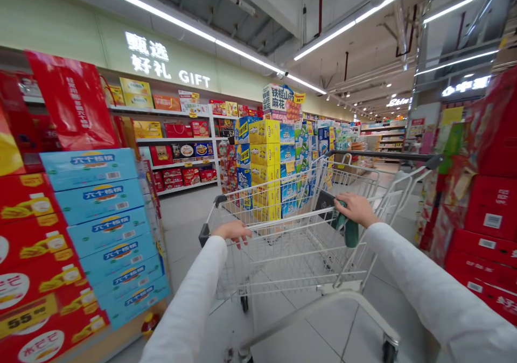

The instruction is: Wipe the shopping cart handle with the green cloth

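Observation:
A wire shopping cart (291,277) stands sideways before me, its dark handle bar (379,154) on the far right side. My left hand (234,231) lies over the near top rail toward the cart's left end, fingers bent down across the wire. Farther right, my right hand (357,209) is closed over the cart's upper rim, beside a dark panel (325,207). Just under its palm hangs a dark green piece (350,234); whether the hand holds it or it belongs to the cart, I cannot tell. I see no goods in the basket.
Stacked light-blue cartons (117,228) and red cartons (36,255) stand close on the left. Beyond the cart rises a display of yellow boxes (264,163). Red boxes (488,212) line the right side. Gift shelves (177,137) run along the back wall. Pale floor tiles (181,207) show between them.

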{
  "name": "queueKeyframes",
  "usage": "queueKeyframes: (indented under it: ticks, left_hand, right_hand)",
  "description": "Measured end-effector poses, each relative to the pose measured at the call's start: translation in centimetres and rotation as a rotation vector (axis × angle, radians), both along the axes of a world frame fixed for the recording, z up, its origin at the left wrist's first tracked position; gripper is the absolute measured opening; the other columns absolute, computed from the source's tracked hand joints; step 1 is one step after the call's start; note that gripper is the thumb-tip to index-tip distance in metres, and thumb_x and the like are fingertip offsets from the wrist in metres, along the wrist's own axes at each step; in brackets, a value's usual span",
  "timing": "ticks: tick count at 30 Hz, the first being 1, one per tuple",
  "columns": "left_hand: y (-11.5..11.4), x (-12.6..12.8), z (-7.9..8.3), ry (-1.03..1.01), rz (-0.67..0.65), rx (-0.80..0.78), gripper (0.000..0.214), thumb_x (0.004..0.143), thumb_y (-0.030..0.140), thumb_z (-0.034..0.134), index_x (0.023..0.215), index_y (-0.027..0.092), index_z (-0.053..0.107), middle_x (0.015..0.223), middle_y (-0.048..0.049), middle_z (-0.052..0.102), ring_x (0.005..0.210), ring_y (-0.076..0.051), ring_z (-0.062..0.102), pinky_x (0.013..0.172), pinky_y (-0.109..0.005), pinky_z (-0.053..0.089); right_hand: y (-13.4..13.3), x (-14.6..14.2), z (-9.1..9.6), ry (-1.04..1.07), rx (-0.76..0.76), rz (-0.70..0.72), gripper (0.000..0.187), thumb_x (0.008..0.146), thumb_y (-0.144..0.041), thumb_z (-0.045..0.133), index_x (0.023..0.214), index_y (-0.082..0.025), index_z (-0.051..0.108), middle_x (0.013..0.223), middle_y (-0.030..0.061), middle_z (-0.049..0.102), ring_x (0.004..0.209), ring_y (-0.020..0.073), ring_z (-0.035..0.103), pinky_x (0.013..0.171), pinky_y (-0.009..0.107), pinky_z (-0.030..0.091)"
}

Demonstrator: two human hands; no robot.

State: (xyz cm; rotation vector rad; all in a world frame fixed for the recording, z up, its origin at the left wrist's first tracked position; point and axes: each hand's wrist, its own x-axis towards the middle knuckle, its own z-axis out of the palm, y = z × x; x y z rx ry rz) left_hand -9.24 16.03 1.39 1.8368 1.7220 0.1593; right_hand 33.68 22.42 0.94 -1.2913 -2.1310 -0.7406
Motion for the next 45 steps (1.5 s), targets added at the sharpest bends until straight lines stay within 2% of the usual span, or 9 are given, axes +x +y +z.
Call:
queueKeyframes:
  ticks: [6,10,12,17,21,26,30,35,45]
  left_hand:
    - [0.3,-0.2,0.0,-0.045,-0.075,0.016,0.036,0.069,0.034,0.055,0.096,0.011,0.064,0.081,-0.0112,0.072,0.056,-0.016,0.065,0.060,-0.026,0.050]
    - [0.6,-0.2,0.0,0.077,-0.077,0.097,0.030,0.071,0.033,0.052,0.089,0.013,0.066,0.073,-0.0081,0.072,0.052,-0.016,0.064,0.059,-0.025,0.050]
    - [0.6,0.0,0.0,0.169,-0.061,0.135,0.028,0.071,0.032,0.051,0.086,0.015,0.067,0.070,-0.0060,0.072,0.051,-0.015,0.063,0.059,-0.025,0.050]
    - [0.6,0.6,0.3,0.315,-0.030,0.168,0.029,0.074,0.035,0.046,0.079,0.016,0.067,0.060,-0.0050,0.069,0.050,-0.015,0.062,0.056,-0.023,0.048]
    - [0.7,1.0,0.4,0.362,-0.027,0.170,0.032,0.075,0.036,0.042,0.071,0.016,0.067,0.055,-0.0058,0.067,0.050,-0.015,0.061,0.054,-0.023,0.046]
    - [0.5,1.1,0.4,0.366,-0.025,0.182,0.033,0.076,0.035,0.040,0.071,0.016,0.067,0.055,-0.0058,0.066,0.050,-0.016,0.062,0.054,-0.024,0.046]
    - [0.3,0.7,0.3,0.361,-0.019,0.212,0.028,0.074,0.030,0.043,0.075,0.015,0.067,0.059,-0.0071,0.067,0.051,-0.015,0.062,0.055,-0.024,0.047]
    - [0.2,0.0,0.2,0.330,-0.021,0.224,0.029,0.072,0.027,0.043,0.077,0.015,0.068,0.062,-0.0076,0.069,0.052,-0.015,0.062,0.056,-0.024,0.047]
    - [0.4,0.0,0.0,0.314,0.003,0.242,0.025,0.071,0.028,0.045,0.075,0.018,0.068,0.060,-0.0051,0.069,0.057,-0.016,0.065,0.059,-0.025,0.048]
  right_hand:
    - [1.2,4.6,0.4,0.158,-0.039,-0.201,0.032,0.085,-0.039,0.040,0.080,-0.021,0.066,0.086,0.0056,0.066,0.084,0.0205,0.054,0.062,0.027,0.031]
    - [0.4,2.7,0.6,0.269,0.028,-0.364,0.032,0.083,-0.037,0.042,0.073,-0.020,0.067,0.080,0.0062,0.066,0.079,0.0206,0.052,0.060,0.028,0.028]
    - [-0.2,0.4,0.4,0.264,0.062,-0.357,0.032,0.083,-0.036,0.042,0.070,-0.019,0.066,0.077,0.0066,0.065,0.076,0.0201,0.052,0.060,0.029,0.027]
    - [-1.5,-6.8,-0.4,0.265,0.097,-0.228,0.031,0.083,-0.033,0.043,0.067,-0.018,0.065,0.075,0.0066,0.065,0.075,0.0188,0.051,0.062,0.029,0.026]
    - [-3.0,-14.3,-1.2,0.273,0.055,-0.141,0.029,0.085,-0.033,0.043,0.070,-0.019,0.064,0.076,0.0071,0.065,0.078,0.0198,0.052,0.064,0.030,0.027]
    - [-4.8,-23.8,-2.4,0.253,-0.009,-0.028,0.029,0.086,-0.034,0.042,0.078,-0.021,0.065,0.078,0.0086,0.063,0.080,0.0228,0.052,0.067,0.032,0.029]
    - [-5.3,-27.4,-2.9,0.287,0.031,0.036,0.028,0.086,-0.035,0.043,0.077,-0.021,0.065,0.077,0.0095,0.063,0.078,0.0233,0.052,0.067,0.033,0.030]
    - [-5.3,-26.4,-2.7,0.166,0.010,0.150,0.029,0.088,-0.039,0.042,0.080,-0.021,0.063,0.079,0.0064,0.063,0.078,0.0210,0.051,0.066,0.031,0.030]
    - [-4.0,-19.6,-1.8,0.001,0.054,0.221,0.027,0.088,-0.037,0.043,0.081,-0.020,0.062,0.078,0.0058,0.060,0.079,0.0189,0.049,0.063,0.029,0.026]
